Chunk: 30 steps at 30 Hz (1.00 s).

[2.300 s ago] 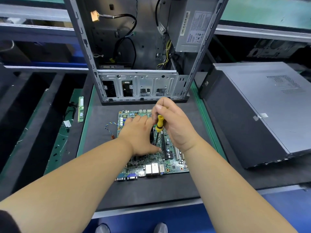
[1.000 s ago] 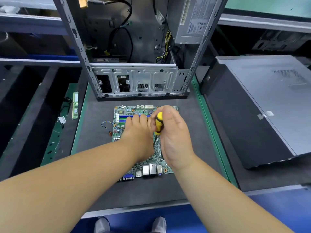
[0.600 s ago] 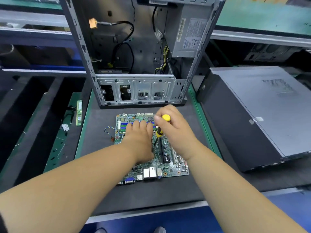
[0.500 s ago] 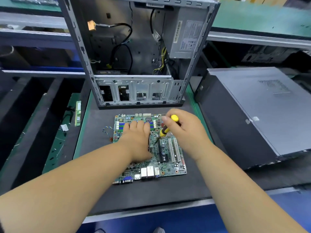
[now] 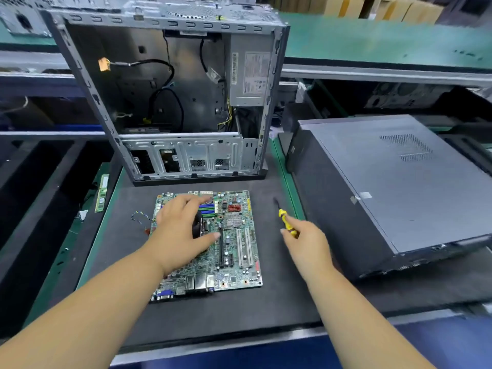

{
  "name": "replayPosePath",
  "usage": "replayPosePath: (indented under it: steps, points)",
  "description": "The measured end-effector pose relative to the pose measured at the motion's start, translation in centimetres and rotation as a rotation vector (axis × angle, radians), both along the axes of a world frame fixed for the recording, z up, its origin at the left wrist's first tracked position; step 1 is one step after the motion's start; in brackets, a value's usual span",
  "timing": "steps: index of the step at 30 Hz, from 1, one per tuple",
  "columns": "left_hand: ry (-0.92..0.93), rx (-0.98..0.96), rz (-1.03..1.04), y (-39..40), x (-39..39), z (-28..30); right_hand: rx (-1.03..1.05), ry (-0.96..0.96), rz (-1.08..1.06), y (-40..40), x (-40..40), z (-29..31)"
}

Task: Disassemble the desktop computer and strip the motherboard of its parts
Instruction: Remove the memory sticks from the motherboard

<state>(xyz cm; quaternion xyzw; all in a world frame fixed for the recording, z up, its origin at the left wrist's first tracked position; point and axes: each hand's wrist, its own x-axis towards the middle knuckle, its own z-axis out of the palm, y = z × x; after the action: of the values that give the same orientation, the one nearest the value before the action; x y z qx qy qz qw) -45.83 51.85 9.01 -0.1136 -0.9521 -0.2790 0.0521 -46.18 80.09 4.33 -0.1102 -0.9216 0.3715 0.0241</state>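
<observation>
A green motherboard point(image 5: 234, 251) lies flat on the dark mat point(image 5: 279, 302). My left hand point(image 5: 181, 233) covers a dark cooler part point(image 5: 197, 227) on the board's left half, fingers spread over it and thumb against its right side. My right hand point(image 5: 306, 243) is off the board to the right, above the mat, holding a yellow-handled screwdriver point(image 5: 285, 221) whose dark tip points away from me. Behind the board stands the open, stripped computer case point(image 5: 173, 102) with loose cables and a power supply point(image 5: 250, 78) inside.
A closed grey desktop case point(image 5: 386, 187) lies on its side to the right. A RAM stick point(image 5: 102, 193) rests on the green strip at the left, near small wire scraps. A short fan cable point(image 5: 139, 218) lies beside the board's left edge.
My right hand has pulled the screwdriver away from the board and swung it right, over the mat. My left hand has spread over the cooler part. The view has tilted upward.
</observation>
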Motion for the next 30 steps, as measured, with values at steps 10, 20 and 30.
replayPosePath:
  steps: [10,20,30]
  points:
    - [0.033,0.098,0.154,-0.2,2.4,1.8,0.274,0.031,0.203,-1.7,-1.0,1.0]
    - [0.061,0.330,0.224,-9.0,7.1,1.7,-0.021,0.199,0.580,-16.2,0.5,6.8]
    - [0.007,0.367,0.590,-27.4,20.3,-1.0,-0.099,0.168,1.018,-38.9,9.3,7.2]
